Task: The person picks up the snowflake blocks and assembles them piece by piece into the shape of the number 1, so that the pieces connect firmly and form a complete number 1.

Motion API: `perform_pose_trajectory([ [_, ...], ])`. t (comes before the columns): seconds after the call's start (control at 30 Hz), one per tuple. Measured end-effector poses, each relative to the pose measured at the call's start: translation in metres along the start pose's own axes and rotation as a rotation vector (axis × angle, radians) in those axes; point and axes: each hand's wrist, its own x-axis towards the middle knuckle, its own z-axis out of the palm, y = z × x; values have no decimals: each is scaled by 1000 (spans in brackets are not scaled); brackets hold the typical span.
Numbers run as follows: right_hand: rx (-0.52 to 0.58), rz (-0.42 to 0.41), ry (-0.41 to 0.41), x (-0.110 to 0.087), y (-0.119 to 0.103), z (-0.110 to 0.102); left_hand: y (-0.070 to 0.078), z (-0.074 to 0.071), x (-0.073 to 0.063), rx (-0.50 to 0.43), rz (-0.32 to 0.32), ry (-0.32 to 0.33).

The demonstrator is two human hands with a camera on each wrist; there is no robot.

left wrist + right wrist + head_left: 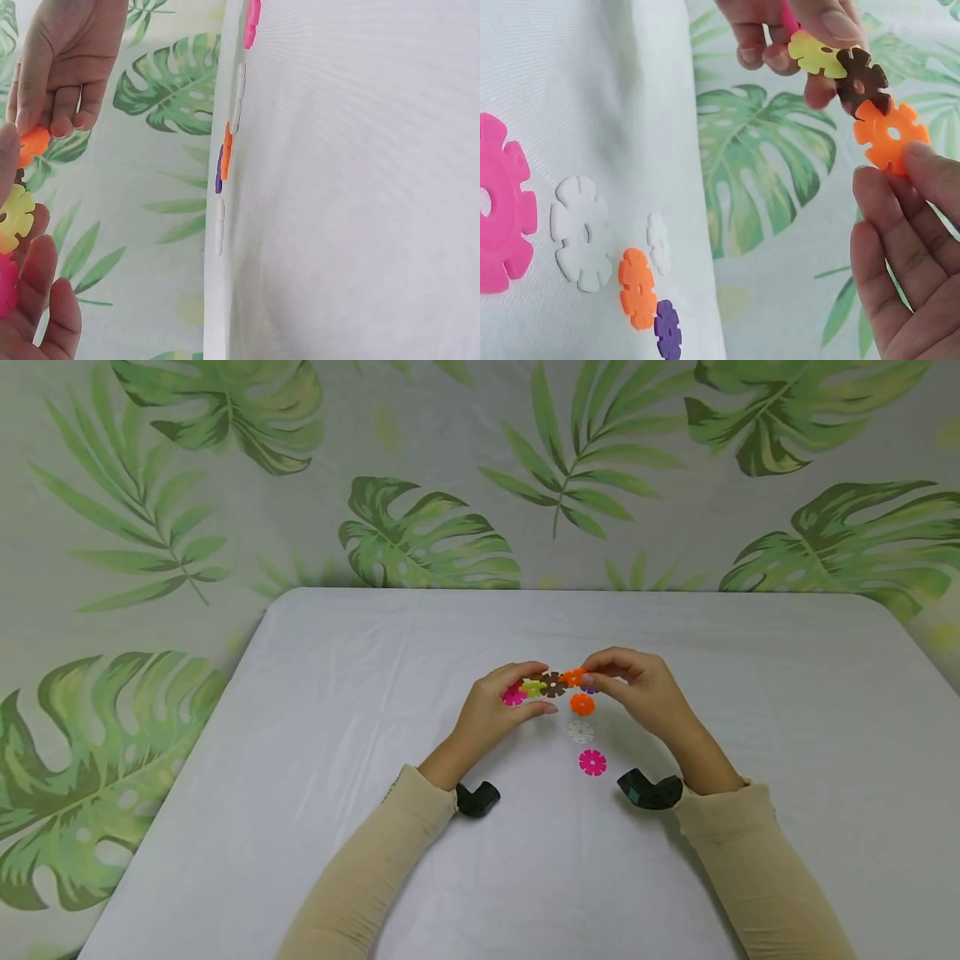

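Both hands hold up a short chain of notched plastic discs above the white table. In the chain, a pink disc [513,695] is followed by a yellow disc [815,55], a brown disc [862,84] and an orange disc [891,136]. My left hand [498,697] grips the pink and yellow end between thumb and fingers. With thumb and forefinger, my right hand [637,685] pinches the outer edge of the orange disc, which joins the brown one at its notches.
Loose discs lie on the table [300,827] below the hands: orange [582,704], white [581,732] and pink [592,762] in a rough line. The right wrist view also shows a purple disc [667,330] and a second white disc [658,243]. Behind hangs a leaf-patterned cloth [420,410].
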Motion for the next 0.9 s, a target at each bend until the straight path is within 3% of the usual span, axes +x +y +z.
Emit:
perform_pose_trajectory([
  [0.17, 63, 30, -24, 0, 8, 0, 0, -1, 1, 19, 56, -7],
  [0.43, 156, 104, -80, 0, 26, 5, 0, -1, 1, 161, 167, 29],
  [0.67, 160, 115, -118, -1, 19, 11, 0, 0, -1, 148, 159, 15],
  [0.9, 182, 119, -134, -1, 26, 13, 2, -1, -1, 139, 146, -11],
])
